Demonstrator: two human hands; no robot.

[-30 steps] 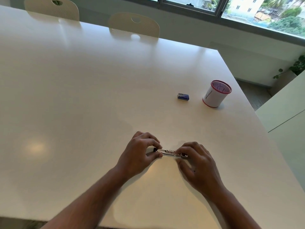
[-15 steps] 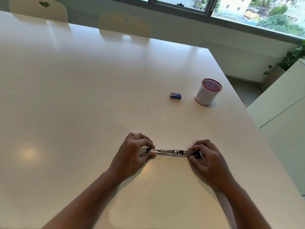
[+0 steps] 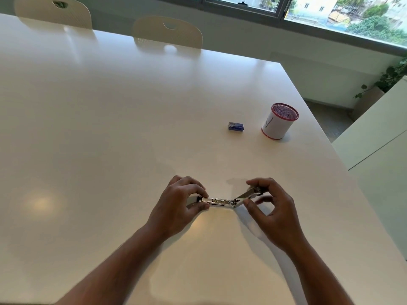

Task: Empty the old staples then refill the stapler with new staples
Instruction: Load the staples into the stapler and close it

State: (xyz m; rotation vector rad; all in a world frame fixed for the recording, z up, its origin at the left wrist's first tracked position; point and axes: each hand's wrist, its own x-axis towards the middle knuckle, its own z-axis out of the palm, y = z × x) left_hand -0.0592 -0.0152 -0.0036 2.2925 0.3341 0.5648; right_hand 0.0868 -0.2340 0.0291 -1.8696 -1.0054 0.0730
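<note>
A small metal stapler (image 3: 220,201) lies swung open on the white table (image 3: 123,133), near its front edge. My left hand (image 3: 180,201) pinches the left end of its flat silver magazine. My right hand (image 3: 267,204) holds the other half, the top arm (image 3: 247,194), which tilts up to the right from the hinge. A small blue staple box (image 3: 235,126) lies further back on the table, apart from both hands.
A white cup with a red rim and mesh top (image 3: 278,121) stands right of the staple box, near the table's right edge. Two cream chairs (image 3: 168,33) stand at the far side. A white cabinet (image 3: 383,137) is beyond the right edge.
The stapler was stretched flat between both hands half a second ago. Now my right hand has lifted its half, so it angles upward from the hinge. My left hand stays in place.
</note>
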